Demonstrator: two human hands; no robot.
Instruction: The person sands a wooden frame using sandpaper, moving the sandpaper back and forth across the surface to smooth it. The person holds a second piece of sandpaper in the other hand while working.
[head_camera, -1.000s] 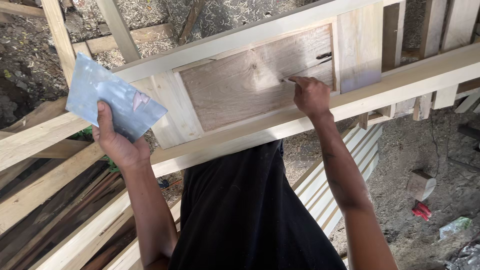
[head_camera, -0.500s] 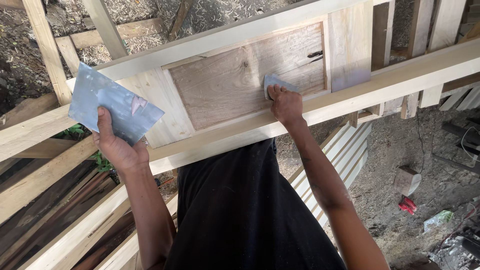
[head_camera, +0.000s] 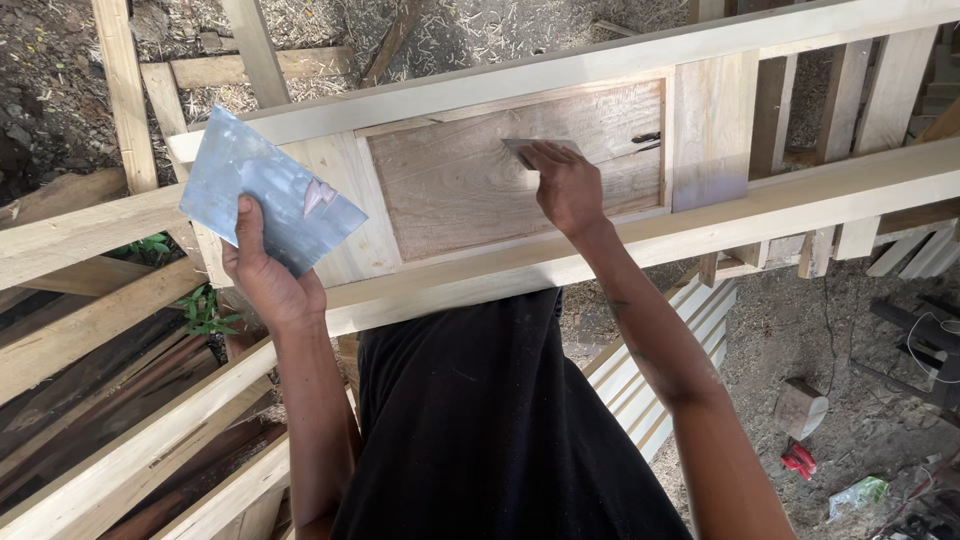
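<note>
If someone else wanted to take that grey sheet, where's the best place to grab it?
Probably the free upper corner of the grey sheet, coming from above. The left hand pinches its lower edge, so the flat sheet stands clear of the wooden frame there, leaving both faces open to a pinch.

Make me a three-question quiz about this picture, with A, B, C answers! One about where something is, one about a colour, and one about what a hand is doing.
1. Where is the right hand?
A. on the brown wood panel
B. on the ground
C. in a pocket

2. What colour is the flat sheet?
A. red
B. grey-blue
C. green

3. What is the left hand doing?
A. hanging empty
B. holding the sheet up
C. gripping a hammer

Answers: 1 A, the hand presses a small flat scraper against the panel. 2 B, the sheet looks grey-blue with pale smears. 3 B, its fingers clasp the sheet's lower edge.
</note>
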